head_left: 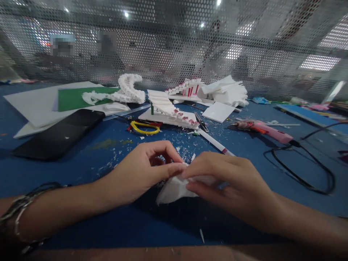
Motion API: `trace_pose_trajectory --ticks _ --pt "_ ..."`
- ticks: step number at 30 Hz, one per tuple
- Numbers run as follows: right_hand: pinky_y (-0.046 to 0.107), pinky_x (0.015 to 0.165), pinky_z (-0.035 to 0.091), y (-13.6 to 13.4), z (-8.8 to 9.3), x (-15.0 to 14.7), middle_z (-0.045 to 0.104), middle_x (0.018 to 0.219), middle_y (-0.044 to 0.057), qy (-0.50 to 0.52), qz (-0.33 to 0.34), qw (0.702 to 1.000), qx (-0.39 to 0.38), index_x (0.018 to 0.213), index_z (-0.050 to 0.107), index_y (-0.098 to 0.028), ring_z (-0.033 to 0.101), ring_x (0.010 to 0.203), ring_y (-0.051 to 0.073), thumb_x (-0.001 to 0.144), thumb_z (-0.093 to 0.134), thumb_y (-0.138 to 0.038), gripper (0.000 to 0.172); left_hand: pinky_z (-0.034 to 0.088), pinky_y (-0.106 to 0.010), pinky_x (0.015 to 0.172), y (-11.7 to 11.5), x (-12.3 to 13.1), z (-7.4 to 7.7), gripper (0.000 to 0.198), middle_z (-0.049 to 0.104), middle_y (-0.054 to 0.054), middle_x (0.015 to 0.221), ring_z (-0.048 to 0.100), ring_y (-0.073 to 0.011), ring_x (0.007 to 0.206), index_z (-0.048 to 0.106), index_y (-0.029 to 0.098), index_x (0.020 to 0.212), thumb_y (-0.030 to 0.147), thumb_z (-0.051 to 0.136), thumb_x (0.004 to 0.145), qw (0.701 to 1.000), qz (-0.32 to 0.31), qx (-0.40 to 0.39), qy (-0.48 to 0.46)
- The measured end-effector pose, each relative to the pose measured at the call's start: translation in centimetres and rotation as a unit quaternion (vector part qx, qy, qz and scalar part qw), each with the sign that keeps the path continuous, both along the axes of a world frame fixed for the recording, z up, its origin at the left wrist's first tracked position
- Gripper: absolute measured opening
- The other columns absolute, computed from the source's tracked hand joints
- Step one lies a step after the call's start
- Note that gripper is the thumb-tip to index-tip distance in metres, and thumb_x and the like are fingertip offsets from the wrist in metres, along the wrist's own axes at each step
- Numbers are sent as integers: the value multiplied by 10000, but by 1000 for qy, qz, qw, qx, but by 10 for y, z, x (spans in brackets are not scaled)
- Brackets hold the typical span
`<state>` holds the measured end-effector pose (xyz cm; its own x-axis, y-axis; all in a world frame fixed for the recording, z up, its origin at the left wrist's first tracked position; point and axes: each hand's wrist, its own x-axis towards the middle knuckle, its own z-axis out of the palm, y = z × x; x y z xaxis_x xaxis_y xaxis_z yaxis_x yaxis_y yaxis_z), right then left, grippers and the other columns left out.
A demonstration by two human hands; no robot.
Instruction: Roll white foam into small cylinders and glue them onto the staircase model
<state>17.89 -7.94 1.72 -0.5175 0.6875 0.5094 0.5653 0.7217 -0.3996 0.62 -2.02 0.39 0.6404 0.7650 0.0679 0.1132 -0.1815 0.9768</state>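
White paper-like piece [174,191]: held low over the blue tabletop [114,228], between the two hands, near the front edge. Left hand [141,168]: thumb and forefinger brought together at the piece's upper edge, which is pinched there. Right hand [231,177]: the piece gripped between thumb and fingers, its fingertips set just beside those of the left. Beyond the hands, white scraps are scattered. Also laid out: yellow-handled scissors [146,132]; white stepped model with red marks [174,113], placed behind the scissors; pink glue gun [273,132], corded, at right; black case [61,135], at left; green sheet [78,98], spread on white sheets.
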Motion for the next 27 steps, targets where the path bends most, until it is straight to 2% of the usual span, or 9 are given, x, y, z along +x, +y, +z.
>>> trace_pose_trajectory --ticks 5,9,18,23,27 --pt "73 569 445 -1 4 -1 679 724 -50 17 -40 999 -10 807 609 -169 595 597 17 707 617 -92 126 371 -124 535 0 0 -1 116 536 46 610 477 -49 582 549 139 627 200 633 681 993 -47 -97 -41" --pt "69 540 444 -2 5 2 681 698 -51 18 -32 999 9 820 615 -162 596 573 14 707 622 -98 130 367 -128 547 0 0 0 88 547 42 618 481 -50 590 566 142 639 186 625 687 989 -56 -136 -28" --pt "152 606 501 -2 3 9 679 722 -2 -66 -12 995 68 834 603 -183 622 638 83 795 529 -159 87 350 -124 521 -1 -1 1 60 512 54 602 443 -41 553 578 145 666 183 606 703 990 -72 -122 -16" --pt "155 627 488 -2 1 9 658 745 7 -75 -2 995 62 850 601 -166 604 664 79 801 514 -137 104 346 -121 524 -1 -1 -1 81 519 53 618 451 -43 573 566 143 683 207 605 713 991 -80 -106 -16" --pt "144 594 471 -2 4 4 648 703 -15 -38 -37 998 33 779 584 -185 591 628 69 789 531 -156 62 351 -133 523 -3 -2 -2 69 518 48 615 452 -51 568 577 146 689 207 603 708 993 -79 -82 -18"
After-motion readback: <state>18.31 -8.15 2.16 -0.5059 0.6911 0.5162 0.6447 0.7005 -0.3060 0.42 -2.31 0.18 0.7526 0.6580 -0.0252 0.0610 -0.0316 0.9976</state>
